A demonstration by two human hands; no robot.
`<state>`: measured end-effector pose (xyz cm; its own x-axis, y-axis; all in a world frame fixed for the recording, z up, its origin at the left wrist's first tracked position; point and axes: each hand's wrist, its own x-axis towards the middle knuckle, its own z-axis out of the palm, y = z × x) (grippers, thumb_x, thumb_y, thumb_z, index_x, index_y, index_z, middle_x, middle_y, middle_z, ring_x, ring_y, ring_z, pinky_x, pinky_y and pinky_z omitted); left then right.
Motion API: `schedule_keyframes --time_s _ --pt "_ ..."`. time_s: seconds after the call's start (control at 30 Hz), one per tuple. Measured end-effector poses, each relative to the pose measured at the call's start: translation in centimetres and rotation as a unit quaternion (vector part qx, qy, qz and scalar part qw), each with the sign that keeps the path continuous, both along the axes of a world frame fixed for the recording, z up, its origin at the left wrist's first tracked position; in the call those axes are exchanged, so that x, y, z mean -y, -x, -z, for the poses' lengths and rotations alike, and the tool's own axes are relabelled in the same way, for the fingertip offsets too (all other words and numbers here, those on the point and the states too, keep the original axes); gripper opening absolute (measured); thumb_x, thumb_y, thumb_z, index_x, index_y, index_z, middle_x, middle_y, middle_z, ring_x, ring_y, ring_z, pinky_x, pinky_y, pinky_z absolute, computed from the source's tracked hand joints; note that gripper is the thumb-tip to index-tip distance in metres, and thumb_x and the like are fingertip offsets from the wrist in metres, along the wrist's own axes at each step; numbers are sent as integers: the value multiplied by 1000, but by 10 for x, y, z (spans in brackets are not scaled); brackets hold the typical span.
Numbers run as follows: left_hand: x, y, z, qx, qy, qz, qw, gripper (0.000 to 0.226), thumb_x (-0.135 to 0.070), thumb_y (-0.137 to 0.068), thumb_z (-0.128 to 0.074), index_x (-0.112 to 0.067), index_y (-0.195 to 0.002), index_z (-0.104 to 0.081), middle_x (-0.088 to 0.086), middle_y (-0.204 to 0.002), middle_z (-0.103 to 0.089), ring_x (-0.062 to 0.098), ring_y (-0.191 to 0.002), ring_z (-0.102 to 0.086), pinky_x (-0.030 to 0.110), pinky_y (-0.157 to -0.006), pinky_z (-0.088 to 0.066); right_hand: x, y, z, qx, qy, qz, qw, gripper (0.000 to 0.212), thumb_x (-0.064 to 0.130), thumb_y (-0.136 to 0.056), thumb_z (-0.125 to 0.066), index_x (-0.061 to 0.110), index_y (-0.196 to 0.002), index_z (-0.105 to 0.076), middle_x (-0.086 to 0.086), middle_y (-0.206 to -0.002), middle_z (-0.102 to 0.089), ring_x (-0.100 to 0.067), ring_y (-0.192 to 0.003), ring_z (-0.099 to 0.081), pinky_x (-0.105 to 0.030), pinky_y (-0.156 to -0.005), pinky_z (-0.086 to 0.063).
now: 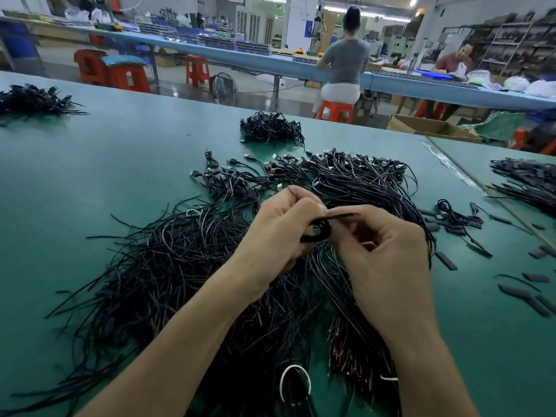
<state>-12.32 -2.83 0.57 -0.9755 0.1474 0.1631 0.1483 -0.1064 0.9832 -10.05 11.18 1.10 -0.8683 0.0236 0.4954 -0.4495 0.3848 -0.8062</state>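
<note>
Two bare hands meet in the middle of the frame, above a green table. The left hand has its grip curled round a small coil of black cable, the fingers closed on the loops. The right hand pinches between thumb and forefinger a short black strip that sticks out at the top of the coil; its other fingers are loosely bent. The coil is held in the air between both hands, just over a big pile of loose black cables which covers the lower middle of the table. Behind the hands lie more cables with plugs, and in the upper middle a heap of bundled cables. Flat black pieces are scattered at the right. One white loop lies near the bottom edge among the cables. In the background a person in a grey shirt sits on a red stool. A blue sign behind is too blurred to read.
</note>
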Motion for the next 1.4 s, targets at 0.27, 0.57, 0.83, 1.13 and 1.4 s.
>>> schedule_keyframes --time_s 0.27,0.57,0.83,1.13,1.4 --pt "-4 1 4 -32 -35 -58 997 49 -40 -105 -39 -18 -83 -77 -7 -44 -46 9 -34 -31 15 -38 -24 -4 -3 -5 12 -63 -48 997 25 3 -81 -77 28 -85 -78 12 -78 -65 -2 -73 -62 -8 -65 -43" --pt "-3 12 15 -18 27 -176 984 69 -61 -95 -39 -7 -60 -63 -5 -46 -46 13 -40 -36 28 -42 -29 15 -9 1 -65 -234 -12 970 9 16 -89 -71 20 -96 -76 11 -89 -56 -5 -87 -56 -18 -78 -49" --pt "-2 6 11 154 -30 14 988 53 -49 -102 -46 -21 -56 -48 -5 -46 -29 8 -34 -24 14 -36 -23 12 -15 -7 -106 -329 -12 938 3 14 -89 -68 15 -88 -71 7 -95 -51 -14 -94 -46 -35 -81 -49" --pt "0 -2 4 217 2 215 952 79 -104 -55 -30 -25 -45 -34 -9 -45 -27 9 -37 -17 15 -37 -14 -2 -10 -11 -42 -240 -51 968 15 11 -84 -71 25 -87 -74 17 -87 -61 -3 -86 -57 -13 -74 -43" --pt "0 -9 2 158 134 237 949 49 -64 -50 -74 -24 -72 -55 -12 -53 -36 1 -41 -31 13 -37 -24 -12 -9 -11 2 -244 -50 968 23 16 -84 -70 35 -94 -77 13 -88 -62 -1 -82 -59 -17 -69 -48"
